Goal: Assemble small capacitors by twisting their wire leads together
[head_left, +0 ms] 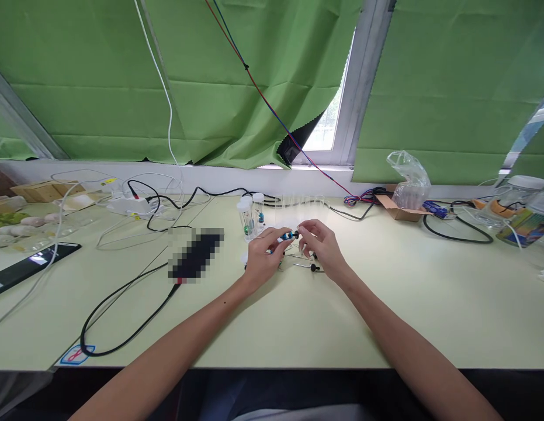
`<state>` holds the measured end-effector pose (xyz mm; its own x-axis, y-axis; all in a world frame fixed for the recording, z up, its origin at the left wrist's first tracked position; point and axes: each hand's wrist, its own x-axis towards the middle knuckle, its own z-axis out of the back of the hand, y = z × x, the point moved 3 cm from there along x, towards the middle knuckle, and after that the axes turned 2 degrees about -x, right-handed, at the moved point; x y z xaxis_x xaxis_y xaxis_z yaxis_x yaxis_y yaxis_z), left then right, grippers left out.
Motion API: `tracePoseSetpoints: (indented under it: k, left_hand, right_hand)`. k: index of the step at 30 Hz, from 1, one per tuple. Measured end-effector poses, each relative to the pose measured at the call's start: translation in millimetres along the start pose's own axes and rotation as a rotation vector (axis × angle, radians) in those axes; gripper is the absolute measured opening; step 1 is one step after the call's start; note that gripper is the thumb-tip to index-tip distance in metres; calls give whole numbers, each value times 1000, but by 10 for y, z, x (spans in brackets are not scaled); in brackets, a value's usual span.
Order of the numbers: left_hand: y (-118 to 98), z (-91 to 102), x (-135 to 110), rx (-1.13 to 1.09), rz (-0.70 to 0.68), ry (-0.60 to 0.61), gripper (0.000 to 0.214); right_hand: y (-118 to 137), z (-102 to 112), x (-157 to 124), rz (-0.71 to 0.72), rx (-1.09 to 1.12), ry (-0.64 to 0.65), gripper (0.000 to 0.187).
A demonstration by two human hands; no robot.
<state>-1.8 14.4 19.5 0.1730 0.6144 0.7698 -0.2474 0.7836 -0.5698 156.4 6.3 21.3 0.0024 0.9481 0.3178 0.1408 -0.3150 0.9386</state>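
Observation:
Above the middle of the table, my left hand (263, 252) pinches a small blue-and-black part (291, 235) between thumb and fingers. My right hand (319, 244) is closed at the part's black end, its thumb and fingertips bent in against it. The part is too small to name its exact kind. Below the hands lie thin metal rods with black knobs (314, 268), partly hidden by my fingers. Just behind my left hand stand several clear tubes with white caps (245, 219), some with green or blue bits inside. More clear tubes (304, 204) stand behind my right hand.
Left of my hands, a pixelated dark device (197, 255) lies on a looping black cable (111, 351). A black phone-like slab (35, 266) and a white power strip (129, 204) are further left. At the back right stand a cardboard box (401, 211) and clear jars (510, 202).

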Motion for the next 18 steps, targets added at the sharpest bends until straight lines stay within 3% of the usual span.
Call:
tracePoseSetpoints:
  k: [7, 18]
  left_hand:
    - [-9, -5, -2, 2, 42, 13, 18]
    - [17, -24, -23, 37, -60, 58, 19]
  right_hand:
    - [-7, -9, -7, 46, -4, 59, 36]
    - [-34, 2, 3, 9, -58, 49, 37]
